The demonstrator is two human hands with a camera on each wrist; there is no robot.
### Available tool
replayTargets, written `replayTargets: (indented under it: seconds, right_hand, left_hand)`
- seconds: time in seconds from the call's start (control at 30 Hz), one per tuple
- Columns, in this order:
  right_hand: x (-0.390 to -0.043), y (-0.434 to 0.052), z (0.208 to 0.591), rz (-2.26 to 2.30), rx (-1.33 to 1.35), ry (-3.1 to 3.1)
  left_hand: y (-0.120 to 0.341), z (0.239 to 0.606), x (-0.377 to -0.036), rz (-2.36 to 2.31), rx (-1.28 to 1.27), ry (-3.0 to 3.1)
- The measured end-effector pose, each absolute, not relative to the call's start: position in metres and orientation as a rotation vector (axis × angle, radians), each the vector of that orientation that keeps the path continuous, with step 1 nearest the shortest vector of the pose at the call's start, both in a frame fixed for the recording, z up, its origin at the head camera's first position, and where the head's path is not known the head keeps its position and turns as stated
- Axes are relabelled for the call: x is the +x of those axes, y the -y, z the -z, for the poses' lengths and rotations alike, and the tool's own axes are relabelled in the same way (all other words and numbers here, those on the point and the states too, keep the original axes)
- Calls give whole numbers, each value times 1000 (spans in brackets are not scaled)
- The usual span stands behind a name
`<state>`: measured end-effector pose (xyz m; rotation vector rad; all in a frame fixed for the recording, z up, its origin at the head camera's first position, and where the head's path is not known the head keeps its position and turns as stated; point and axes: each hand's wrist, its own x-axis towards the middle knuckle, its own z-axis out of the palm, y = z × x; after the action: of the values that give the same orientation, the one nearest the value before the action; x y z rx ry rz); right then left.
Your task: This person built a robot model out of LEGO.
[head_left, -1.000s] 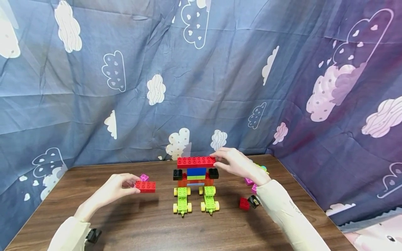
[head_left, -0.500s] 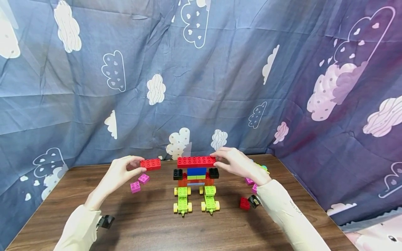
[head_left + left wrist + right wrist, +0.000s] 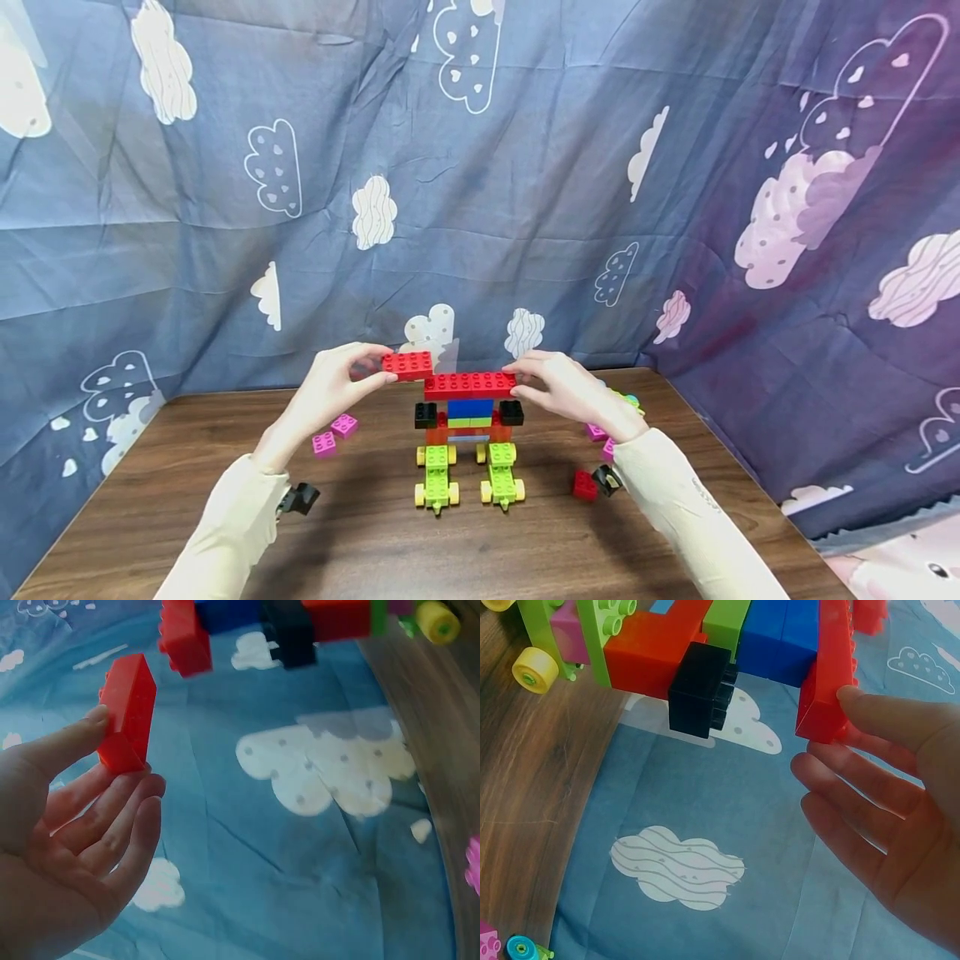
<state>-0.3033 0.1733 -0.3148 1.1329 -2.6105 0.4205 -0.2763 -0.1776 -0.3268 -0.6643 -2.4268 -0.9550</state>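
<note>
The left hand [image 3: 333, 389] pinches a small red brick [image 3: 407, 365] between thumb and fingertips — a short, studded block, bright red. In the left wrist view, the brick [image 3: 129, 712] stands on end against the thumb, the other fingers loosely extended beneath it. It is held in the air just beside the left end of the long red brick [image 3: 469, 385], slightly above it; whether the two touch cannot be told.

The long red brick caps a toy model [image 3: 467, 437] standing on the wooden surface [image 3: 375, 542]: under it a blue block, a black block [image 3: 425, 414] sticking out on each side, an orange-red layer, and two green wheeled pieces [image 3: 436, 482] with yellow wheels at the bottom. The right hand [image 3: 566, 392] holds the right end of the long red brick, thumb on top and fingers beneath, as the right wrist view shows [image 3: 889, 802].

Two pink bricks [image 3: 334, 434] lie on the surface to the left of the model; a small red block [image 3: 584, 486] lies to the right near the right sleeve.

A second ago the small red brick was low, near the surface beside a pink brick; half a second ago it was raised to the level of the model's top but well to its left. Now it is up against the model's top left corner — the right hand has not moved.
</note>
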Motion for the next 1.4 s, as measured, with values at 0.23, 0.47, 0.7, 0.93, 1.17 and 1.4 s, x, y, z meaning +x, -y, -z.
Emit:
replayTargets:
  seconds: [0.23,0.47,0.7,0.93,1.17,1.4]
  right_hand:
    - [-303,-174,315,-410,1130,2607]
    - [-302,-174,315,-410,1135,2596]
    - [-303,-174,316,-399,1125,2593]
    - [-304,-174,317,-381,1129,2580]
    - [-304,-175,317,-393,1136,2575]
    - [-304,-175,316,-401,1130,2586]
  left_hand:
    - [150,319,-278,1005,-741,2427]
    - [130,322,-278,1040,-776,2450]
    - [117,324,-282,1038,-789,2458]
    - [109,327,-289,1002,-806,2468]
    - [106,331,-291,958,-792,2502]
    - [103,331,-292,918,-811,2494]
